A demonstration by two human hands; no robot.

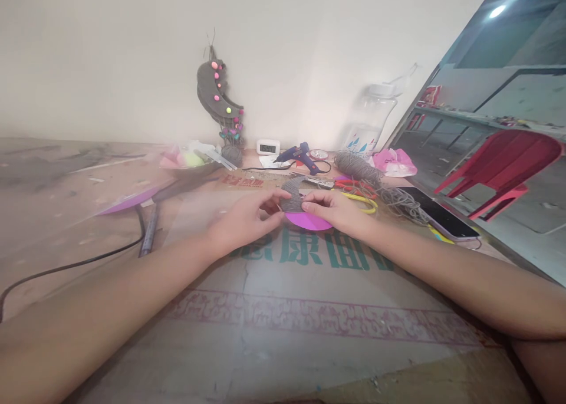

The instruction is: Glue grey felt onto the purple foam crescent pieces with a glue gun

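Between my hands is a crescent (pixel 292 196), its upper part wrapped in grey yarn and its lower part bare purple. My left hand (pixel 247 216) holds its left edge, fingertips at the wrapped part and thumb lower down. On the other side, my right hand (pixel 333 210) pinches the crescent where wrapping and purple meet, thumb on top. Grey yarn (pixel 360 167) lies beyond my right hand in a loose skein with tangled strands. Near it are red-handled pliers (pixel 349 186) and a yellow loop-shaped handle (pixel 370 203).
A finished-looking grey crescent with pompoms (pixel 210 91) hangs on the wall. Along the back are a small digital clock (pixel 268 147), a blue glue gun (pixel 300 156) and a clear bottle (pixel 371 121). A phone (pixel 442 214) lies right; a black cable (pixel 110 252) runs left. Cardboard (pixel 274 345) covers the table.
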